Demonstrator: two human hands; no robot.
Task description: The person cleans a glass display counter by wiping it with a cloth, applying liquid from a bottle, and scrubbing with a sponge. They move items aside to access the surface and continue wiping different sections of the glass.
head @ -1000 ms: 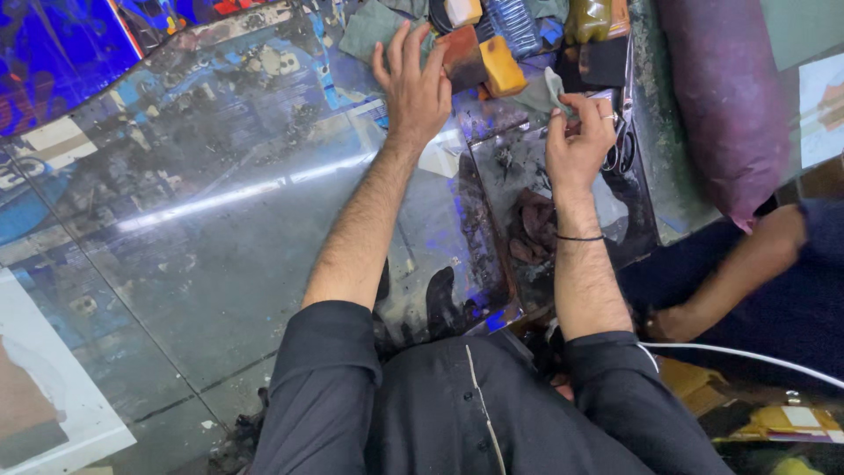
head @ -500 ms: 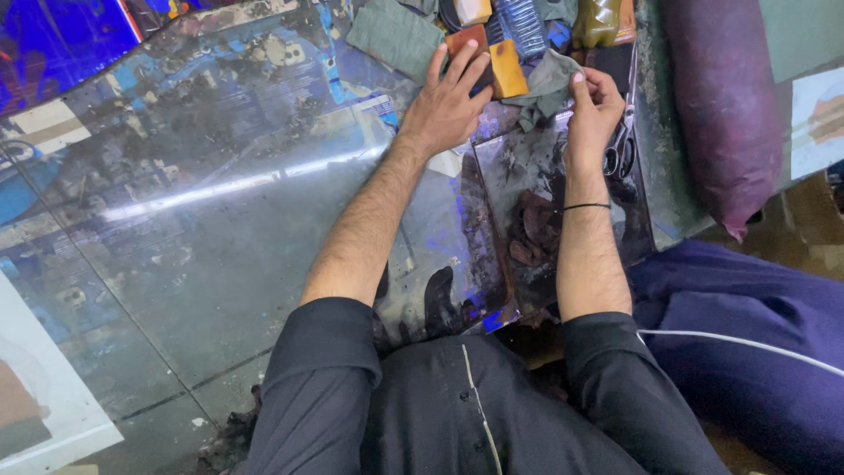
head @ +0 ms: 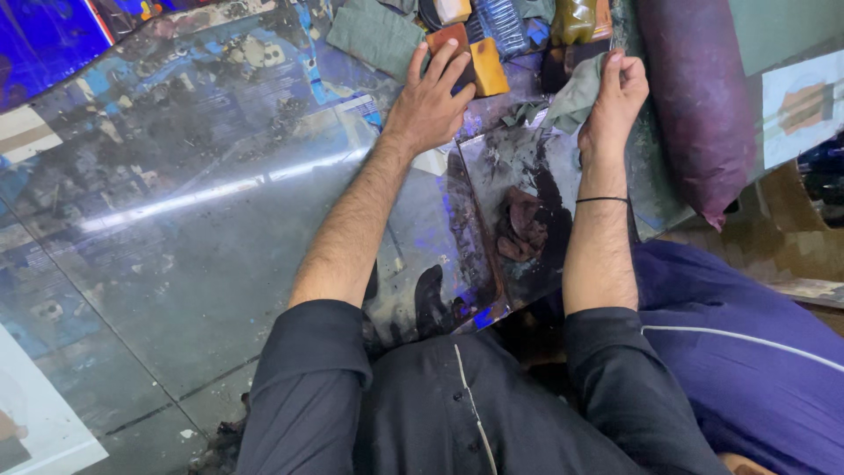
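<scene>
My left hand [head: 431,98] reaches forward over a glass-topped table [head: 202,202], its fingers spread on an orange and brown block [head: 479,62] at the table's far edge. My right hand [head: 615,92] is closed on a grey-green cloth [head: 576,101] that hangs from its fingers. A thin black band circles my right wrist. Below the cloth lies a dirty glass pane [head: 519,176] with a crumpled brown rag [head: 521,224] on it.
A dark purple bolster [head: 694,97] lies to the right. A folded green cloth [head: 374,35], a blue ribbed bottle [head: 501,22] and a yellowish bottle [head: 576,18] sit at the far edge. Someone's leg in blue clothing [head: 756,352] is at lower right.
My left hand moved right and forward onto the orange and brown block. My right hand shifted slightly up, now gripping the cloth. The view slid, and the person on the right shifted.
</scene>
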